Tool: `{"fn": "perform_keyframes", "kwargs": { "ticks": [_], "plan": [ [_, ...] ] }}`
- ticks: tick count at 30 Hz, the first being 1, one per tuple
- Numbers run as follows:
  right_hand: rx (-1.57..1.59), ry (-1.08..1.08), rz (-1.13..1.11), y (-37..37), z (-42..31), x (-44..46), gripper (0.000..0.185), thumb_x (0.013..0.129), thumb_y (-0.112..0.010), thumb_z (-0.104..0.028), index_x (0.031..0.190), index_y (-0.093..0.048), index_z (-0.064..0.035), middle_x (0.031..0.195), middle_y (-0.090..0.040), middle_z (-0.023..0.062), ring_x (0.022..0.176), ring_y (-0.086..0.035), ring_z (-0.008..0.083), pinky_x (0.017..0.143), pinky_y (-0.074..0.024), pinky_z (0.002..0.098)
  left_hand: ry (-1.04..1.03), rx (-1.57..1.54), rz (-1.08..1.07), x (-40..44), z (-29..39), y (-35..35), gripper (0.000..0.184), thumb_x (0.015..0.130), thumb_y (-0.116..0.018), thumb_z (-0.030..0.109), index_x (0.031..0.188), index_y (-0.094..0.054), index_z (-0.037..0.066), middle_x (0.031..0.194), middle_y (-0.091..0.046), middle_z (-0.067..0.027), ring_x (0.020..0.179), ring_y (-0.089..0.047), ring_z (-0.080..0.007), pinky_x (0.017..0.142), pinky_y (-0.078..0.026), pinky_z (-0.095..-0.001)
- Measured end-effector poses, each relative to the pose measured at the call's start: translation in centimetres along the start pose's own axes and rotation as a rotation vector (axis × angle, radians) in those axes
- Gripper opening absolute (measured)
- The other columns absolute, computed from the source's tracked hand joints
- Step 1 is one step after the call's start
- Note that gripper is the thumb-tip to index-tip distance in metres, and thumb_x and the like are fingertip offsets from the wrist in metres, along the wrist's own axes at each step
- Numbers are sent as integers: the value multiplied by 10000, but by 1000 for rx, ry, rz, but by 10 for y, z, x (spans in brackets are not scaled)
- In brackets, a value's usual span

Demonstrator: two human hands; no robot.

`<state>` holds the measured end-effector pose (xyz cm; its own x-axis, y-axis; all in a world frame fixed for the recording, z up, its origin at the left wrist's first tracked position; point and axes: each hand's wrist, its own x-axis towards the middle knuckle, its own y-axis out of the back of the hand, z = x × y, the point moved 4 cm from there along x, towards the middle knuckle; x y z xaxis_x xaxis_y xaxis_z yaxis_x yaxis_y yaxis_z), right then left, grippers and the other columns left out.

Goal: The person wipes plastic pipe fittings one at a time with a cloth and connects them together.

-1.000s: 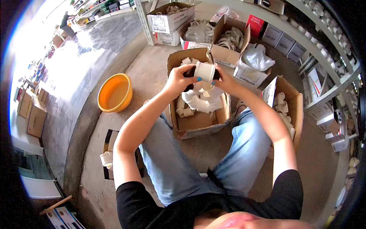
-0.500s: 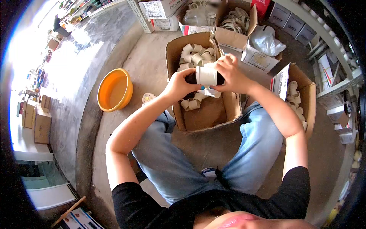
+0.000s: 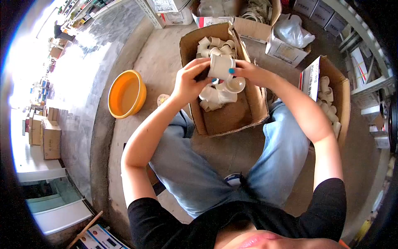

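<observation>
A wide white plastic pipe fitting [image 3: 221, 67] is held level between my two hands above an open cardboard box [image 3: 228, 120]. My left hand [image 3: 191, 79] grips its left end, the fingertips partly hidden behind it. Around the right end is my right hand [image 3: 248, 74], its thumb pressed on the near side. Just below the hands, in the box, lie a larger white branched fitting [image 3: 227, 92] and smaller elbow fittings [image 3: 210, 103]. More white pipe elbows [image 3: 216, 42] are heaped at the box's far end.
An orange basin [image 3: 127, 94] stands on the floor at left. At right is a second carton [image 3: 340, 93] with white fittings. Behind are a carton with a plastic bag [image 3: 293, 32] and metal shelving [image 3: 365, 89]. A person [image 3: 62, 32] is far off at upper left.
The wide fitting has shifted slightly up and left in view, and my right hand has lowered around its end. The branched fitting below now shows more fully. The view has tilted slightly.
</observation>
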<state>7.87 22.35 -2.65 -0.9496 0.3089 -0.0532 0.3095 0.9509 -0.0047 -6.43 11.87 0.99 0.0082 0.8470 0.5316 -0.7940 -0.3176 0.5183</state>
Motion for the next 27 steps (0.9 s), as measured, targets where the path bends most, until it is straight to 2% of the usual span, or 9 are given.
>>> {"fn": "perform_keyframes", "kwargs": {
  "ticks": [2, 8, 12, 15, 17, 19, 20, 24, 27],
  "plan": [
    [-210, 34, 57, -2, -8, 4, 556, 768, -606, -354, 1172, -447, -6, 1106, -519, 89, 1017, -483, 156, 879, -378, 277, -23, 43, 29, 1, -5, 1, 439, 605, -700, 5, 1025, -572, 14, 1007, -595, -111, 917, -577, -217, 794, -451, -299],
    [-1262, 386, 414, -7, -23, 3, 565, 656, -686, -364, 1114, -495, -95, 990, -506, 92, 1035, -413, 220, 997, -162, 472, 521, -196, -87, -3, -32, -6, 469, 630, -674, -3, 1079, -539, 0, 923, -607, -63, 833, -554, -127, 763, -453, -266],
    [-1660, 672, 474, -15, -34, -5, 646, 543, -718, -396, 1091, -495, -135, 989, -539, 26, 993, -461, 216, 932, -259, 435, 634, -513, -39, -5, -36, -13, 444, 649, -662, -35, 1074, -537, -27, 904, -601, -55, 782, -550, -117, 732, -461, -262],
    [-1403, 559, 486, -6, -32, -3, 641, 575, -717, -374, 1122, -477, -140, 991, -541, 43, 969, -486, 233, 949, -262, 452, 622, -519, -6, -2, -35, -15, 396, 673, -652, -39, 1055, -547, -34, 883, -605, -54, 747, -547, -111, 712, -460, -252],
    [-654, 374, 264, 0, -25, 2, 563, 733, -638, -409, 1167, -459, -100, 1050, -547, 74, 987, -509, 192, 888, -382, 353, 586, -485, 39, 0, -31, -16, 356, 693, -656, -11, 1035, -560, -32, 872, -604, -46, 761, -548, -106, 728, -451, -244],
    [-217, 4, 103, 15, -10, 3, 567, 784, -587, -428, 1197, -439, -68, 1076, -539, 59, 1022, -480, 143, 879, -390, 297, 447, -350, 81, 5, -25, -17, 351, 698, -659, 3, 1034, -564, -27, 876, -604, -41, 783, -550, -107, 744, -448, -246],
    [-34, 6, 73, 15, -8, 3, 570, 801, -554, -444, 1194, -446, -45, 1069, -537, 49, 987, -491, 136, 869, -389, 290, 351, -273, 120, 7, -19, -15, 357, 663, -692, 38, 999, -586, -15, 889, -612, -59, 799, -559, -101, 716, -454, -245],
    [-242, 99, 77, 25, -10, 5, 565, 784, -555, -463, 1129, -503, -19, 1019, -566, 68, 928, -514, 139, 805, -416, 281, 52, -9, 142, 15, 1, -11, 401, 640, -693, 17, 1024, -578, -6, 906, -615, -83, 816, -575, -120, 722, -461, -253],
    [-389, 197, 130, 25, -12, 5, 616, 752, -582, -487, 1118, -501, 2, 990, -575, 73, 910, -521, 145, 803, -421, 294, 343, -227, 73, 11, -28, -21, 424, 635, -691, 15, 1040, -567, -5, 881, -623, -74, 784, -574, -116, 714, -463, -250]
  ]
}}
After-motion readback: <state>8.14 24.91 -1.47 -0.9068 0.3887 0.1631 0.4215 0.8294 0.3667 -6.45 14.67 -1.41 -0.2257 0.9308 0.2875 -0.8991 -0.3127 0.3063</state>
